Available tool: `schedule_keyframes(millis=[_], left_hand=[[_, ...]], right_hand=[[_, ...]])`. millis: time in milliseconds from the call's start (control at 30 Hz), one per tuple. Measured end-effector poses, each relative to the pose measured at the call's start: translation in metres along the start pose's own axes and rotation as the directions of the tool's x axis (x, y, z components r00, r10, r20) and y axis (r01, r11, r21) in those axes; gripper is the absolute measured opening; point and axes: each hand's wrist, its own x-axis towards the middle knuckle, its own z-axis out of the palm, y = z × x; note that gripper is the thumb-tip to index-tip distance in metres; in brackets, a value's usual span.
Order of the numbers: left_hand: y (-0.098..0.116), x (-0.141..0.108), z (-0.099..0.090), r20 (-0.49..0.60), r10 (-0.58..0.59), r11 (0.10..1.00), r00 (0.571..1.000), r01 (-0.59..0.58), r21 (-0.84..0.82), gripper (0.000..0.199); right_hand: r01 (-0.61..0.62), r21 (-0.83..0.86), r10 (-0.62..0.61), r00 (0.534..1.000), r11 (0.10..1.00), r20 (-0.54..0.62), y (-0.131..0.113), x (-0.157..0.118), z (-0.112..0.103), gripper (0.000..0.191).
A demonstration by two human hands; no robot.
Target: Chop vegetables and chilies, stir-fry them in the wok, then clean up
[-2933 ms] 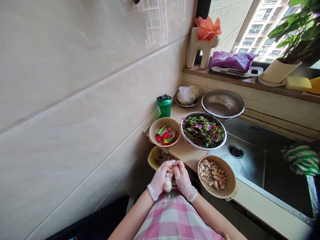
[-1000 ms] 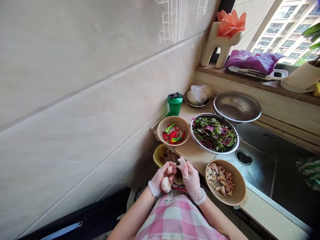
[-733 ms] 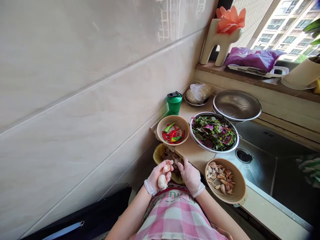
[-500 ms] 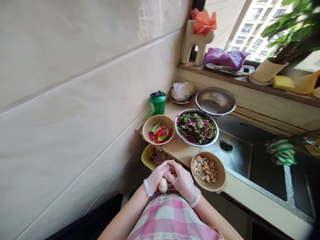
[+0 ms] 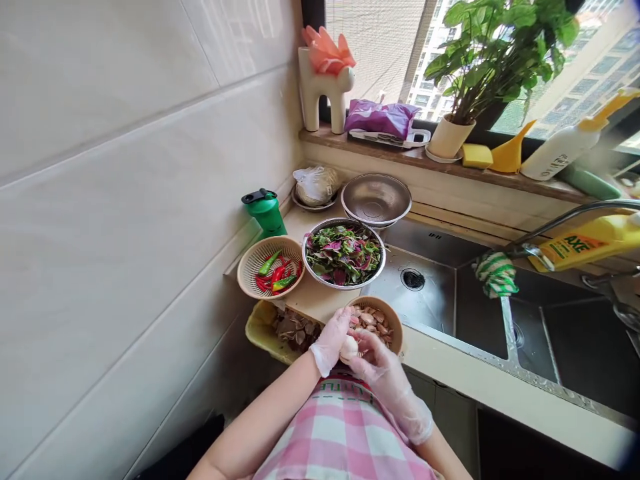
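In clear plastic gloves, both my hands meet over the near edge of a beige basket (image 5: 399, 337) of garlic cloves (image 5: 373, 319). My left hand (image 5: 334, 339) is closed round a pale garlic bulb (image 5: 349, 349). From the other side, the thumb and fingers of my right hand (image 5: 387, 373) pinch the same bulb. Just left of them, a yellow-lined bin (image 5: 260, 333) holds dry garlic skins (image 5: 297, 330). Fingers partly cover the bulb and the cloves behind it.
A basket (image 5: 245, 283) of red and green chilies and a colander (image 5: 383, 263) of leafy greens stand behind. Further back are a green shaker cup (image 5: 267, 213) and an empty metal bowl (image 5: 377, 200). The sink (image 5: 480, 307) lies right, with a striped cloth (image 5: 496, 273) by the faucet.
My hands have moved from above the skins bin to the edge of the garlic basket, still with the bulb. My right hand's fingers have spread apart somewhat. The view has swung right.
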Motion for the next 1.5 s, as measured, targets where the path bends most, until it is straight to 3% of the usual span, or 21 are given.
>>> schedule_keyframes(millis=[67,167,233,300,367,467,600,733,900,1033,1167,1333,1500], left_hand=[[0.002,-0.008,-0.004,-0.042,0.067,0.993,0.997,-0.071,-0.098,0.052],[0.009,-0.029,-0.024,0.041,0.185,0.963,0.982,-0.173,-0.207,0.055],[0.011,-0.046,-0.044,0.113,0.254,0.959,0.96,-0.235,-0.161,0.049],[0.008,-0.063,-0.067,0.122,0.338,0.939,0.933,-0.343,0.024,0.051],[0.003,-0.076,-0.089,0.069,0.437,0.866,0.897,-0.44,0.236,0.056],[-0.004,-0.087,-0.116,0.003,0.534,0.764,0.845,-0.484,0.425,0.052],[-0.009,-0.093,-0.144,-0.03,0.587,0.715,0.809,-0.5,0.488,0.054],[-0.011,-0.096,-0.163,-0.069,0.596,0.702,0.8,-0.478,0.528,0.058],[-0.007,-0.097,-0.173,-0.138,0.55,0.699,0.824,-0.364,0.616,0.042],[-0.002,-0.096,-0.173,-0.037,0.483,0.68,0.875,-0.348,0.646,0.035],[0.001,-0.092,-0.169,0.008,0.486,0.646,0.874,-0.365,0.67,0.022],[-0.003,-0.091,-0.167,0.005,0.446,0.684,0.895,-0.344,0.643,0.012],[-0.014,-0.092,-0.166,0.003,0.461,0.696,0.888,-0.364,0.619,0.029]], right_hand=[[0.012,0.087,-0.021,0.994,0.996,0.104,-0.012,0.004,0.012,0.044],[-0.102,0.258,0.05,0.979,0.961,0.197,-0.024,0.015,0.028,0.045],[-0.202,0.332,0.102,0.95,0.921,0.296,-0.029,0.021,0.04,0.047],[-0.228,0.343,0.091,0.923,0.911,0.374,-0.031,0.025,0.054,0.046],[-0.206,0.306,0.056,0.898,0.929,0.436,-0.034,0.027,0.069,0.045],[-0.139,0.189,0.025,0.863,0.972,0.504,-0.039,0.028,0.093,0.044],[0.077,0.083,-0.108,0.874,0.994,0.473,-0.048,0.033,0.118,0.037],[0.187,-0.018,-0.152,0.847,0.982,0.51,-0.059,0.039,0.137,0.029],[0.417,-0.261,-0.177,0.76,0.871,0.625,-0.081,0.042,0.145,0.023],[0.567,-0.506,-0.087,0.717,0.651,0.692,-0.095,0.045,0.145,0.021],[0.617,-0.603,-0.03,0.711,0.506,0.702,-0.096,0.042,0.151,0.019],[0.589,-0.602,-0.044,0.734,0.54,0.678,-0.081,0.035,0.154,0.015],[0.477,-0.54,-0.085,0.798,0.694,0.596,-0.062,0.045,0.152,0.016]])
